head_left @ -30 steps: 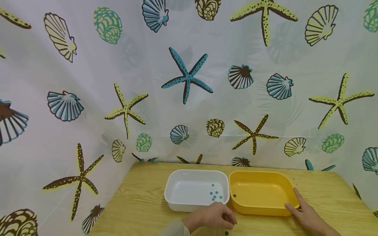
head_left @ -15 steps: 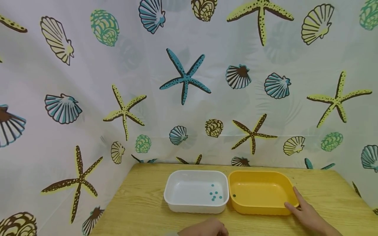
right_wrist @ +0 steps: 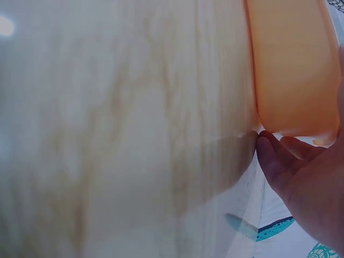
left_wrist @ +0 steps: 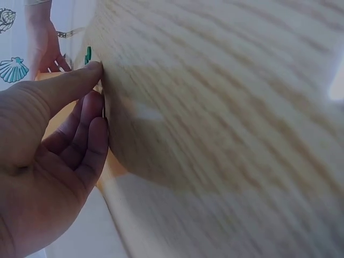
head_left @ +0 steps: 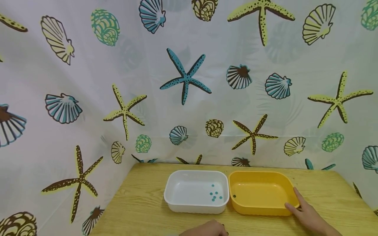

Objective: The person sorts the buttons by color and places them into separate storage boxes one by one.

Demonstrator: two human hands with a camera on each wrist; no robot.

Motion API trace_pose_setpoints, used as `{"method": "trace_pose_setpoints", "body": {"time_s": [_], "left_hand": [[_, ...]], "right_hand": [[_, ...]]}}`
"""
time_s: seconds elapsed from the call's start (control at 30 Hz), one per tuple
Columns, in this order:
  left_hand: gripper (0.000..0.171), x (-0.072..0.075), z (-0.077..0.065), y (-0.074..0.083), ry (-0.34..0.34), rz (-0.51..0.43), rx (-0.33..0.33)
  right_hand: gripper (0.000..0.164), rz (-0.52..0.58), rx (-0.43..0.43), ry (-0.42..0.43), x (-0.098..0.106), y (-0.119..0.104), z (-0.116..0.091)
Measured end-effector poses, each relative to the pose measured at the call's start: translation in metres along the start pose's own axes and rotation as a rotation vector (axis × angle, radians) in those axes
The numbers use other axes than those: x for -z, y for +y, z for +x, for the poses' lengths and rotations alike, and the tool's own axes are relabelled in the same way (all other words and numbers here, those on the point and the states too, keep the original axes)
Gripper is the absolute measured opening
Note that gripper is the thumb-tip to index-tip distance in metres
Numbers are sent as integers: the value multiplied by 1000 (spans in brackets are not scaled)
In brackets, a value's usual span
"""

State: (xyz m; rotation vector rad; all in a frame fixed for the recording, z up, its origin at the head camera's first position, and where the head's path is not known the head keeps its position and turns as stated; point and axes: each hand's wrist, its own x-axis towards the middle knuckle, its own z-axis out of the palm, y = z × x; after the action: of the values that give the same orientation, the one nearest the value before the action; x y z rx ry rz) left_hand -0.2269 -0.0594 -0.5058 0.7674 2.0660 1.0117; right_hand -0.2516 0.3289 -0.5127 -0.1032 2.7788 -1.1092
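At the bottom of the head view is my left hand [head_left: 203, 228], low over the table in front of the white tray [head_left: 198, 208]. The left wrist view shows its fingers curled, with a small green disc [left_wrist: 88, 53] edge-on at the thumb tip; the index fingertip is hidden behind the thumb. My right hand [head_left: 309, 217] holds the near right corner of the yellow tray [head_left: 262, 210], thumb at the front and fingers along the side. Several teal discs [head_left: 216, 193] lie in the white tray's right part. One dark green disc [head_left: 234, 196] lies at the yellow tray's left end.
Both trays stand side by side on a wood-grain table [head_left: 141, 196]. Behind and beside the table hangs a white curtain [head_left: 206, 108] printed with shells and starfish.
My left hand has come down toward the table's near edge, where a green disc lay in the open a second ago. My right hand and both trays have stayed put.
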Motion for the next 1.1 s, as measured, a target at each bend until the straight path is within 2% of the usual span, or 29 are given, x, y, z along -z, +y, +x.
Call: {"method": "trace_pose_setpoints", "body": {"time_s": [0.33, 0.6, 0.83, 1.1], "left_hand": [[12, 1, 1, -1, -18, 52, -52], [11, -3, 6, -4, -8, 18, 1], [11, -3, 9, -4, -29, -19, 49], [10, -2, 9, -3, -19, -31, 78]], "right_hand": [[90, -8, 2, 8, -1, 1, 0], [90, 3, -11, 2, -2, 0, -1], [92, 11, -32, -5, -2, -1, 1], [91, -2, -27, -5, -1, 2, 1]]}}
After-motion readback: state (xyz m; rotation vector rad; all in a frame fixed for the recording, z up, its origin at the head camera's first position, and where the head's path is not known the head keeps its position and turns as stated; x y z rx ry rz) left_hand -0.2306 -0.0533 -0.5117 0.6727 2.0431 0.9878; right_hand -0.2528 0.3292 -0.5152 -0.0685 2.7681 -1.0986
